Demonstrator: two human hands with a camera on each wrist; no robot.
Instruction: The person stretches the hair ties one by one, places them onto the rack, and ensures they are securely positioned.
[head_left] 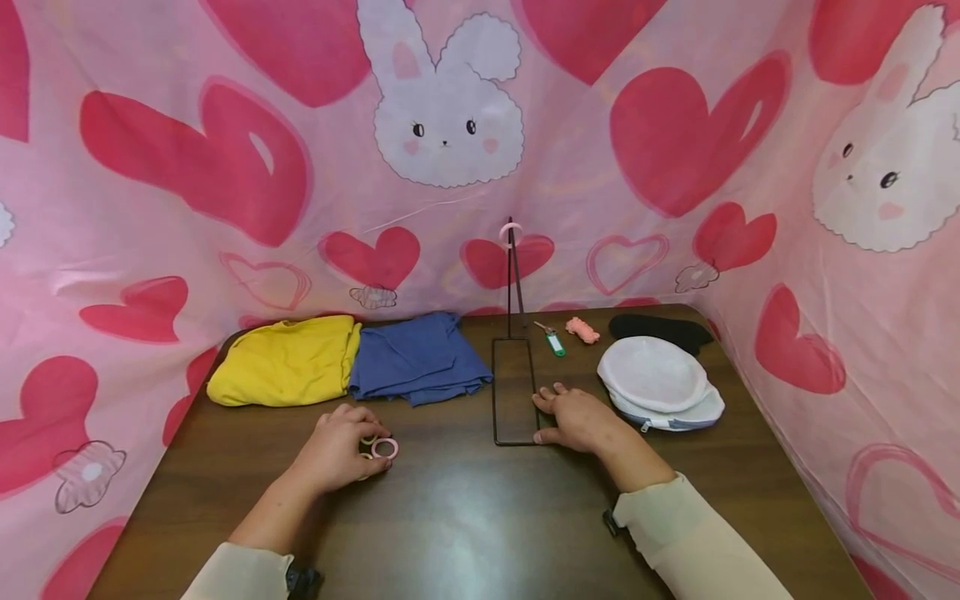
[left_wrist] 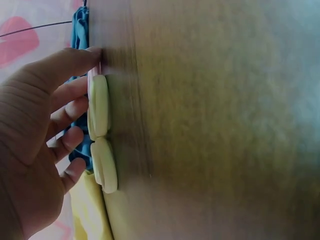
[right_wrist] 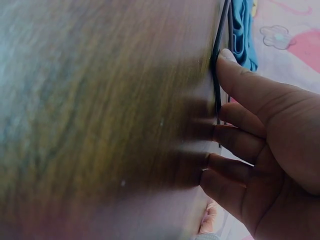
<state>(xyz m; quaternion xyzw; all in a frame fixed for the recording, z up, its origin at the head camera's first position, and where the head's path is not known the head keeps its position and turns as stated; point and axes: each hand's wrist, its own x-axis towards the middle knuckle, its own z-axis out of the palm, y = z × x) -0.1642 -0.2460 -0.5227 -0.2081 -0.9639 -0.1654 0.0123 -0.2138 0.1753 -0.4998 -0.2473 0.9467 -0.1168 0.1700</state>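
A pink ring lies flat on the table, with the thumb and forefinger of my left hand pinching it from both sides. Two pale yellow rings lie under that palm, one beside the other. To the right stands a black wire stand with a rectangular base and a tall upright. Another pink ring hangs near its top. My right hand rests at the right side of the base, thumb near its front corner and fingers extended along the wire.
Along the back lie a folded yellow cloth, a folded blue cloth, a key with a green tag, a coral yarn bundle and a black cloth item. A white zippered mesh pouch sits right of my right hand.
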